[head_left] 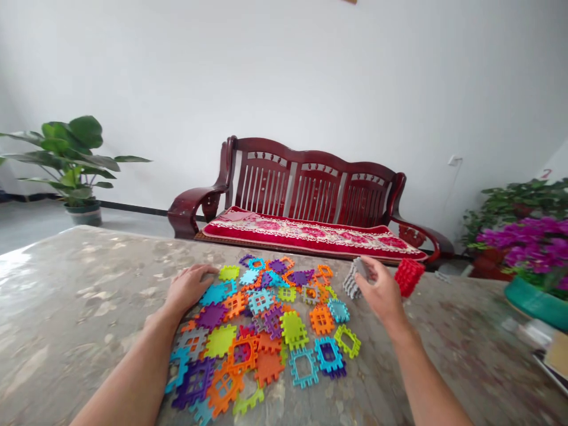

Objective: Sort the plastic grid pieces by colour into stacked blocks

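The right hand (380, 289) has its grip pinched on a gray notched tile (361, 268) against the gray stack (350, 282); the left hand (188, 290) lies loosely open beside jumbled tiles (293, 329) on the counter (89, 307). Purple flowers (523, 247) fill a teal planter (532, 306); across the room, a green pot (84, 214) holds a leafy plant (73, 149).

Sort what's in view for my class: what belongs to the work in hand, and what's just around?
Part of the work: loose colored pieces by the left hand; gray pieces at the right hand; red stack.

Just around: wooden bench; floral cover; potted plant; purple flowers.
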### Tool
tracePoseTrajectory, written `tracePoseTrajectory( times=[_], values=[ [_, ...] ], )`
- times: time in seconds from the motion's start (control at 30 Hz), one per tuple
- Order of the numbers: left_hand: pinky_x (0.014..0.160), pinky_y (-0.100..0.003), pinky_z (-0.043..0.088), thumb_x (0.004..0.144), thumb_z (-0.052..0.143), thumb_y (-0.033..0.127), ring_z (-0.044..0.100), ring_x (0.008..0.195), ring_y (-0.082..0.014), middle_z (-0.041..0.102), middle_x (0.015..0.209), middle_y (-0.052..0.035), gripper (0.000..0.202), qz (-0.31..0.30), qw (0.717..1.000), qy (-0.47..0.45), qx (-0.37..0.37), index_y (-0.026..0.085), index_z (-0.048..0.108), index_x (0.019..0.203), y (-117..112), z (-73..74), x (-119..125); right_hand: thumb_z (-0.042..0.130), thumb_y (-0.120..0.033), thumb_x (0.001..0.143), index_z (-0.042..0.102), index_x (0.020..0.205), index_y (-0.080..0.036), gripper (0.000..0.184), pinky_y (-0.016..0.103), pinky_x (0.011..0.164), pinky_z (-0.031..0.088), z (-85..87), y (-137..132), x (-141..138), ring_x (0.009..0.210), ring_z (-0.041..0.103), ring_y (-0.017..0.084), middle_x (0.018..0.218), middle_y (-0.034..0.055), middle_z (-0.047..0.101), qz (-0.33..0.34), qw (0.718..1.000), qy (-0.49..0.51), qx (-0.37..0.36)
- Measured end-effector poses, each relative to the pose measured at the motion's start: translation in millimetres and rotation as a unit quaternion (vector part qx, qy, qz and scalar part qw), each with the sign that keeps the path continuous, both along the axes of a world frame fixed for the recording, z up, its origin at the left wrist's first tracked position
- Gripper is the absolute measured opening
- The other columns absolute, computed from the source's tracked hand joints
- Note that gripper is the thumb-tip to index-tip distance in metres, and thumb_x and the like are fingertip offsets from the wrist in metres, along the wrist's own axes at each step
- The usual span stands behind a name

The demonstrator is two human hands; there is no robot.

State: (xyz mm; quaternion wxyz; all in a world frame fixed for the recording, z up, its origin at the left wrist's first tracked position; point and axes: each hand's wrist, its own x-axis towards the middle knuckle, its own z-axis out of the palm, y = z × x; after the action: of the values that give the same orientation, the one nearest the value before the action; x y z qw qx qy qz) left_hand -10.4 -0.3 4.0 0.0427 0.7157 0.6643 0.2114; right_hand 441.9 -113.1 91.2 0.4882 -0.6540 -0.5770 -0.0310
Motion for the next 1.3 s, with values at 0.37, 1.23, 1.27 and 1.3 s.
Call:
tracePoseTrajectory(
  times=[0.37,1.23,1.27,1.3],
  values=[
    [0.099,-0.037,0.045,0.083,0.046,0.038,0.061,0.117,-0.0261,0.067,0.127,-0.0029,0.037,-0.015,1.000,0.008,0.001,0.031,0.072,0.109,4.3,-1.8,-3.9,0.062,-0.046,0.074,0.064,0.121,-0.018,0.054,0.043,0.099,0.047,4.4,39.8,59.6,0.109,0.065,0.028,0.118,0.0127,0.069,-0.086,0.994,-0.044,-0.058],
    [0.100,-0.043,0.045,0.083,0.046,0.039,0.060,0.118,-0.0287,0.065,0.130,-0.0043,0.038,-0.012,1.000,0.003,0.001,0.031,0.072,0.109,5.9,-5.3,-4.4,0.069,-0.059,0.065,0.018,0.153,-0.014,0.111,0.051,0.097,0.044,-72.0,20.3,17.5,0.116,0.058,0.038,0.126,0.0197,0.063,-0.241,0.930,-0.029,-0.275],
    [0.100,-0.043,0.046,0.083,0.046,0.039,0.060,0.117,-0.0286,0.065,0.130,-0.0042,0.038,-0.011,1.000,0.002,0.003,0.031,0.072,0.109,6.0,-5.4,-4.5,0.069,-0.058,0.066,0.018,0.152,-0.014,0.110,0.050,0.097,0.043,-71.6,21.4,16.3,0.116,0.059,0.037,0.124,0.0195,0.064,-0.247,0.927,-0.036,-0.279],
    [0.100,-0.043,0.045,0.082,0.046,0.038,0.060,0.117,-0.0284,0.065,0.129,-0.0041,0.038,-0.011,1.000,0.002,0.004,0.031,0.072,0.109,5.9,-5.4,-4.6,0.068,-0.058,0.067,0.018,0.152,-0.014,0.108,0.050,0.098,0.043,-71.5,22.3,15.6,0.115,0.059,0.037,0.123,0.0193,0.065,-0.252,0.925,-0.041,-0.281]
  ],
)
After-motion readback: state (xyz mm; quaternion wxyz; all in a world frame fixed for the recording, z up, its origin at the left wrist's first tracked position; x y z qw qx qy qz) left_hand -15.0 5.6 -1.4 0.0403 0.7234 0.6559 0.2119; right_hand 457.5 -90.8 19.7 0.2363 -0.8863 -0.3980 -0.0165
